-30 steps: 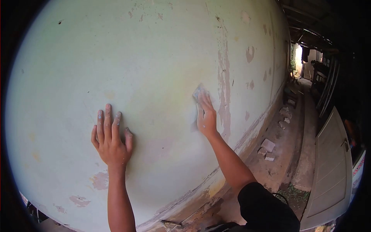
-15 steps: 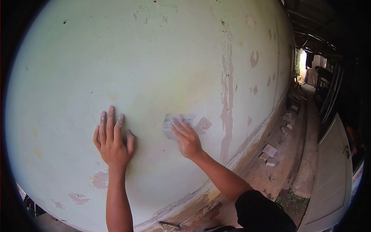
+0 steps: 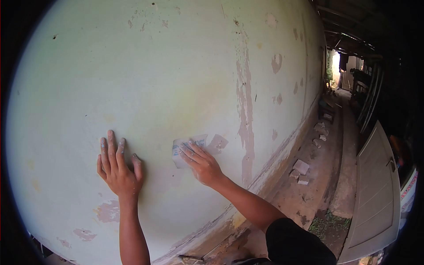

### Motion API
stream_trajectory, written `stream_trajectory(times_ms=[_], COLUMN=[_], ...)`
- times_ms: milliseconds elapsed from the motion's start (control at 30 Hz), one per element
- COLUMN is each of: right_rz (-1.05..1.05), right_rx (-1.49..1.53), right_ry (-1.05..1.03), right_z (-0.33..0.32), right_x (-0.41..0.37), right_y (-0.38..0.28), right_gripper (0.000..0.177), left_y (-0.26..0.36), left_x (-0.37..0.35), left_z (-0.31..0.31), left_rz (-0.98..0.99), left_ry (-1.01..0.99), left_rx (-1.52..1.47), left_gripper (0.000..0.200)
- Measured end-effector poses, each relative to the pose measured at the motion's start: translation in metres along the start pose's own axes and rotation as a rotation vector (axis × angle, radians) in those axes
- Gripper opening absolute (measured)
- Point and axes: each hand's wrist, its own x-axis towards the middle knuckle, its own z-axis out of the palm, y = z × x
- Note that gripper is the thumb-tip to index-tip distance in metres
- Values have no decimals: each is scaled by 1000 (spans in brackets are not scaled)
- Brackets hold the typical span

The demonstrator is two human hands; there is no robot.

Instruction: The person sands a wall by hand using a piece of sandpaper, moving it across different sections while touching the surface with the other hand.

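Observation:
My right hand (image 3: 203, 165) lies on a sheet of sandpaper (image 3: 179, 154) with blue print on its back, holding it flat against the pale green wall (image 3: 176, 66). A bare, squarish patch (image 3: 217, 144) shows just right of the sheet. To the left, my left hand (image 3: 118, 170) rests palm-down on the wall, fingers stretched and spread, with nothing in it. Whitish dust coats the fingertips of both hands.
Flaked paint forms a long vertical strip (image 3: 245, 119) right of my hands. Broken masonry pieces (image 3: 301, 167) lie along the wall's foot. A pale door panel (image 3: 375, 194) leans at the right, beside a narrow walkway. A thin tool (image 3: 191, 257) lies low at the bottom.
The view has turned slightly right, so the wall and both hands appear further left. The sandpaper, blurred before, is now sharper and sits marginally lower against the wall. My left hand stays spread.

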Motion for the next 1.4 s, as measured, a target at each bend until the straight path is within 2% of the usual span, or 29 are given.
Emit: stream_trajectory(times_ms=[33, 100, 167, 200, 233, 300, 367, 467, 500, 533, 600, 667, 733, 767, 800, 900, 967, 1033, 1100, 1167, 1300, 1400], right_rz=[-158, -65, 270, 341, 506, 571, 551, 207, 63, 67, -108, 12, 200, 356, 474, 545, 460, 184, 5, -121, -96, -7], right_rx=[-54, -116, -67, -8, 81, 70, 85, 143, 137, 140, -26, -81, -118, -77, 20, 66, 140, 181, 206, 112, 0, 118], right_ry=[-53, -21, 60, 199, 245, 271, 297, 101, -3, 0, -126, -30, 35, 80, 195, 294, 257, 101, -56, -90, -24, -5], right_z=[-5, -28, -52, -56, -55, -48, -31, -14, -13, -16, -28, -37, -53, -57, -60, -40, -26, -17, -11, -12, -31, -33], right_x=[-5, -6, -4, -5, -3, 1, 12, 5, -1, -4, -11, -16, -16, -19, -13, -6, 7, 4, -3, -6, -7, -4], right_y=[18, 61, 100, 127, 148, 147, 105, 25, 13, 19, 41, 82, 119, 135, 143, 133, 83, 37, 8, 30, 97, 92], right_gripper=[56, 54, 58, 53, 45, 42, 43, 47, 48, 48, 56, 56, 65, 63, 52, 43, 44, 62, 58, 53, 49, 47], left_y=[0, 2, 3, 4, 5, 6, 8, 10, 12, 14, 19, 22, 26, 27, 29, 35, 45, 54, 62, 65, 66, 65], left_x=[0, -1, -4, -4, -5, -6, -7, -9, -11, -12, -14, -16, -21, -23, -24, -37, -43, -48, -53, -53, -73, -88], left_z=[3, 6, 6, 5, 5, 4, 6, 10, 11, 12, 13, 16, 19, 19, 19, 23, 24, 28, 26, 24, 17, 15], left_rz=[-6, 3, 1, 7, 13, 12, 19, 22, 19, 19, 17, 11, 9, 5, 13, -14, -45, -96, -135, -158, -136, -173], left_ry=[17, 11, -11, -15, -18, -23, -22, -4, -7, -10, -7, -4, -16, -20, -25, -84, -208, -227, -262, -298, -399, -454], left_rx=[-7, 1, 13, 12, 13, 17, 16, 20, 27, 34, 42, 54, 53, 61, 63, 79, 176, 187, 201, 182, 192, 159], left_gripper=[49, 50, 50, 50, 50, 50, 49, 49, 49, 49, 49, 48, 50, 50, 51, 57, 61, 64, 66, 68, 71, 69])
